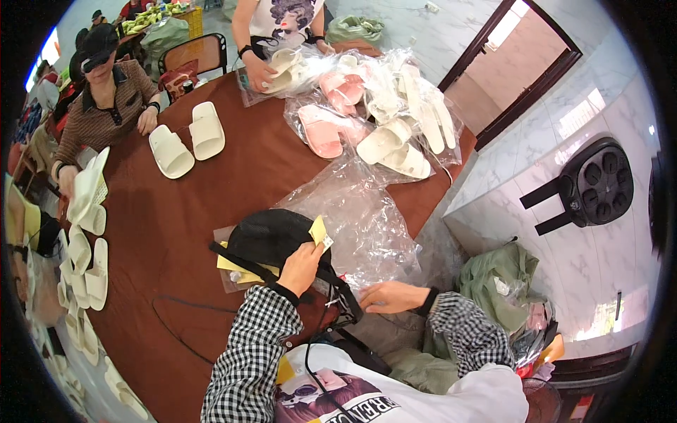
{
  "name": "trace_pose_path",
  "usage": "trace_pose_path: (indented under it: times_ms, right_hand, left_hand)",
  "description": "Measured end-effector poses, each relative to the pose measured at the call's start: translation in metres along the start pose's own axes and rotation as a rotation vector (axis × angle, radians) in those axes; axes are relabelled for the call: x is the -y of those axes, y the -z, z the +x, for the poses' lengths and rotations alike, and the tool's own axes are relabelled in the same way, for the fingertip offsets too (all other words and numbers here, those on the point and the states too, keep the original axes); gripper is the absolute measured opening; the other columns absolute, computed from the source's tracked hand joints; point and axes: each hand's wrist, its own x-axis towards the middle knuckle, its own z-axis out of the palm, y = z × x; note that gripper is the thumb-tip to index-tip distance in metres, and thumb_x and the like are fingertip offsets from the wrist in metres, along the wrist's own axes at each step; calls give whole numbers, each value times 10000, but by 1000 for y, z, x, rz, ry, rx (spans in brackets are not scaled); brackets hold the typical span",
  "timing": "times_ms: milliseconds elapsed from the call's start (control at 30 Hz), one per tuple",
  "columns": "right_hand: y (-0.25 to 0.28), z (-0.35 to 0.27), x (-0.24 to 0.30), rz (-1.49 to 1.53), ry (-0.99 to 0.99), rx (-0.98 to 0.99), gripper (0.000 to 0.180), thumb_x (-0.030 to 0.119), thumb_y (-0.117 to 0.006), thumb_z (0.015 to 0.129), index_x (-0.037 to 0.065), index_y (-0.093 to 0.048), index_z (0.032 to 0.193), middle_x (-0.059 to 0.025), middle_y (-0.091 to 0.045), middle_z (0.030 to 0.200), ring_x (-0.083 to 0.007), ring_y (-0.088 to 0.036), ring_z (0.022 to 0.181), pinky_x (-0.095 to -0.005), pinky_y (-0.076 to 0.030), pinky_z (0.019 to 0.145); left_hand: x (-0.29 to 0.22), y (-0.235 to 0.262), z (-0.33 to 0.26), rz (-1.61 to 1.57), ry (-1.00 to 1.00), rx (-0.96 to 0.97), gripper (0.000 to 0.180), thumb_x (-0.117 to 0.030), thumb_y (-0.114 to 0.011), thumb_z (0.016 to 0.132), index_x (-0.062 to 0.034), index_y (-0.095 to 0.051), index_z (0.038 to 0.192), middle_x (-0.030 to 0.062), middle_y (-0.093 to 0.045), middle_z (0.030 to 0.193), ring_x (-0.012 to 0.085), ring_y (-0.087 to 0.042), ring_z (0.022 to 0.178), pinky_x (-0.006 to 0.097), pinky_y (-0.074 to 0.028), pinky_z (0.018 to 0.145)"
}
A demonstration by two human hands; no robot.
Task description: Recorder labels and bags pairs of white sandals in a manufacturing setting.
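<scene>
In front of me on the brown-covered table lies a black fabric item (pixel 271 236) with straps, which looks like a bag. My left hand (pixel 302 268) is over its right side, closed on a small yellow slip (pixel 319 230) with a white piece beside it. More yellow sheets (pixel 236 264) stick out from under the black item's left edge. To the right, my right hand (pixel 389 297) has its fingers stretched toward the black straps, next to the edge of a clear plastic bag (pixel 367 225). I see nothing held in it.
Cream and pink slippers (pixel 324 130) in clear plastic are heaped at the far right, by a person's hand (pixel 259 74). A cream pair (pixel 171 151) lies at the far left. More slippers (pixel 96 275) line the left edge, near another person (pixel 106 99). Green sacks (pixel 497 282) stand at right.
</scene>
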Motion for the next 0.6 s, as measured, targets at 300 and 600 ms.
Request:
trace_pose_path:
  times_ms: [300,600]
  right_hand:
    - [201,66,-16,-180,-66,-940,248,138,-562,936,18,-677,1120,-194,-677,1052,-294,-645,986,-331,-494,884]
    - [214,233,-162,-373,-568,-773,502,339,-553,927,86,-540,1360,-294,-281,1506,-412,-372,1338,-533,-298,1100]
  left_hand:
    - [-21,57,-69,-327,160,-174,304,-124,-625,899,-32,-623,1189,191,-628,1066,361,-613,985,406,-500,836]
    - [-38,115,-242,-178,781,-589,223,-18,-567,903,7,-671,1099,195,-688,1001,311,-677,909,352,-514,801]
